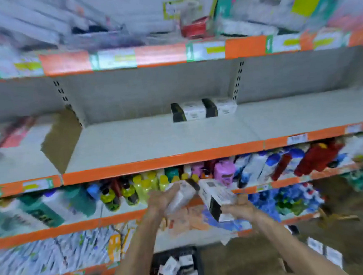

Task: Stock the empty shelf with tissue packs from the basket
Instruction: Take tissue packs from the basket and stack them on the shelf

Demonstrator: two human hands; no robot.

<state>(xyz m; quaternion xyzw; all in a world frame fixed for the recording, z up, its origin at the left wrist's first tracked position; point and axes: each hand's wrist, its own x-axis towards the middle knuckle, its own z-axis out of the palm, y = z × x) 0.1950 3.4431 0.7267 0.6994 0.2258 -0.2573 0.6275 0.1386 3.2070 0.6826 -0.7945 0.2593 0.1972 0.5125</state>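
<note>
Below the bare middle shelf, level with the rows of bottles, both hands are raised, each carrying one tissue pack. The left hand has its fingers curled round the long side of the left pack, which is tipped with one end up toward the shelf. The right hand grips the right pack from underneath, fingers wrapped round its lower part; the blur hides exactly where the fingertips lie. The two packs sit close together, nearly touching at their upper corners.

Two shelved packs stand side by side at the back of the shelf, touching each other, and the rest of the board is bare. Down on the floor, between the forearms, the dark basket holds a jumble of more packs.

These packs look light and soft, wrapped in smooth film that may slip a little and will give under a hard squeeze. They are not fragile, though a crushed pack will not stand square. The best hold seems to be across the middle of the broad faces, thumb on one side and fingers on the other, so each pack can be set down flat beside the pair at the back.
</note>
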